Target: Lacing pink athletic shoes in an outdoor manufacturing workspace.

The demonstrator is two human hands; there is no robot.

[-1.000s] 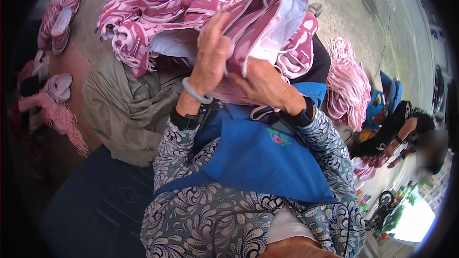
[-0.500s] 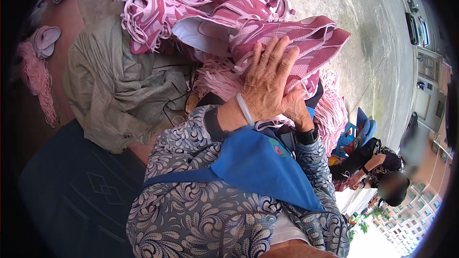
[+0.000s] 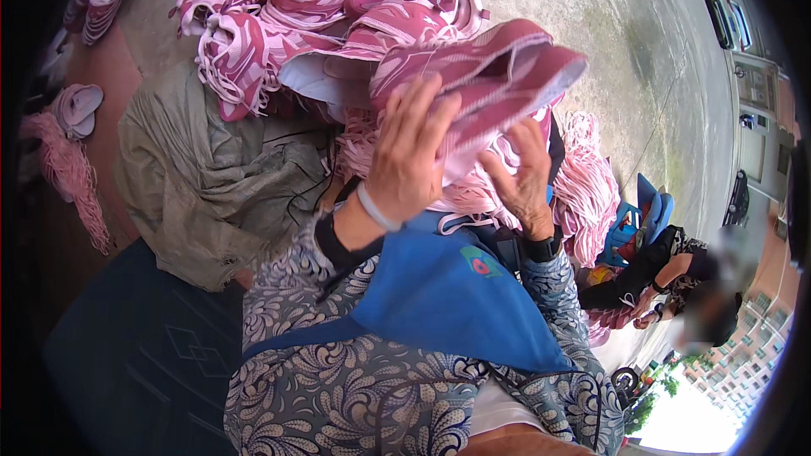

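Directly in front of me is a pink and maroon shoe upper (image 3: 486, 76), its opening turned to the right and its pale lining showing. My left hand (image 3: 407, 152) lies along the upper's near left side, fingers stretched out and slightly blurred. Under the upper's near edge, my right hand (image 3: 525, 177) has its thumb and fingers apart, close to white lacing. Whether the right fingertips touch the upper, I cannot tell. Bundles of pale pink laces (image 3: 583, 194) hang beside my right hand. A blue cloth apron (image 3: 456, 295) covers my front below both hands.
More pink shoe uppers (image 3: 312, 0) are heaped beyond my hands. Crumpled grey-green sacking (image 3: 194, 169) lies at left, beside a dark padded surface (image 3: 144, 346). Further left hang pink laces (image 3: 68, 160). At right, a person (image 3: 667, 279) sits near a blue plastic stool (image 3: 623, 232).
My hands have come apart, the left moving left and the right now showing from behind it. The front upper has tilted, with its opening turned more into view.
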